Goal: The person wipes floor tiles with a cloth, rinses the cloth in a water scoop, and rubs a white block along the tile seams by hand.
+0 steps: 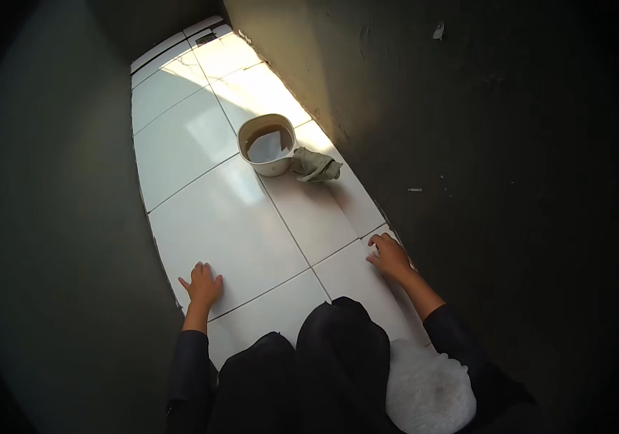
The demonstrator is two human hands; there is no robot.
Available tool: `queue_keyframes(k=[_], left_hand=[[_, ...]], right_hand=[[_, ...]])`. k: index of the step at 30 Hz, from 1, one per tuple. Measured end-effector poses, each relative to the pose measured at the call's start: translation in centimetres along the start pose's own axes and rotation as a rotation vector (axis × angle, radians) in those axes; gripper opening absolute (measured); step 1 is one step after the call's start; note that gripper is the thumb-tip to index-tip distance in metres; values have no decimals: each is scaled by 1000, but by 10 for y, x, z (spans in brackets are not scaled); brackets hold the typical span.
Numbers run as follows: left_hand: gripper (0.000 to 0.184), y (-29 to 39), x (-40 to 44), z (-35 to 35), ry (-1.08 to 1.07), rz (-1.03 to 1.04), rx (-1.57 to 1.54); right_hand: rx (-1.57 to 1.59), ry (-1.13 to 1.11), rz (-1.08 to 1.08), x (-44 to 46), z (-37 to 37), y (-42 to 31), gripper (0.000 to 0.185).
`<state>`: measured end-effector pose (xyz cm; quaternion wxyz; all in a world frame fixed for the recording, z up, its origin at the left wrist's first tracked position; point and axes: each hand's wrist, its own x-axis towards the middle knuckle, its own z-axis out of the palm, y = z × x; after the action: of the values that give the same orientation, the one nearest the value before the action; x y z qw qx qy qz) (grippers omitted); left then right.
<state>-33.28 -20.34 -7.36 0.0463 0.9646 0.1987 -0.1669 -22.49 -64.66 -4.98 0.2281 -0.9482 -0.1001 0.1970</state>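
Note:
My left hand (203, 284) rests on the white tiled floor (219, 224) near its left edge, fingers spread and nothing in it. Over by the right edge, my right hand (389, 255) is at a tile joint, its fingers bent and apart, with no held object visible. Farther ahead stands a white bucket (274, 169) partly filled with brownish water, its surface reflecting light. A crumpled grey-green cloth (318, 166) lies against the bucket's right side. Both hands are well apart from the bucket and cloth.
My dark-clothed knees (342, 340) are at the near end of the tiles. A whitish plastic bag (431, 387) sits beside my right leg. Dark grey surfaces (483, 145) border the tiles, and a dark drain grate (206, 39) shows at the far end.

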Motion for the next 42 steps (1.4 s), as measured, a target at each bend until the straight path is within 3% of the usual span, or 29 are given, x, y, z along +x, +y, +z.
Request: queue_keyframes(k=[3,6,8,9,11,12,17,21,27,29,33,42], left_hand=[[58,39,-15,-15,-161,-60,-21],[58,78,-26,-16,-121,185,-138],[58,107,-24,-16,-112,257,-171],[57,120,-21,-14,-101,335,-265],[56,147,-21,-16,-83,412,-362],[55,161,-28,-24,-134,461,-470],[49,202,-60,-51,-164,604,-712],[43,203,-76,-51,-192,522,-921],[42,170,-86,-37,-171,493,-965],[41,159,-89,-32,-177,438,-971],[41,150,-89,-29,-165,398,-976],[33,162,-94,-40,-121,497,-925]], right_hand=[[-34,69,56,-31,13,32,29],[-215,47,81,-71,24,68,26],[-422,-209,220,-92,32,89,33],[-424,-205,219,-93,29,93,33],[-584,-763,280,-93,17,94,42],[-543,-750,249,-84,-3,77,48],[-77,-75,-76,15,-42,-1,40],[-178,408,-343,113,-53,-82,52],[-286,104,-160,185,-47,-146,51],[-236,124,-96,195,-35,-139,45],[-187,210,-200,189,-9,-124,32],[18,341,-334,121,29,-107,33]])
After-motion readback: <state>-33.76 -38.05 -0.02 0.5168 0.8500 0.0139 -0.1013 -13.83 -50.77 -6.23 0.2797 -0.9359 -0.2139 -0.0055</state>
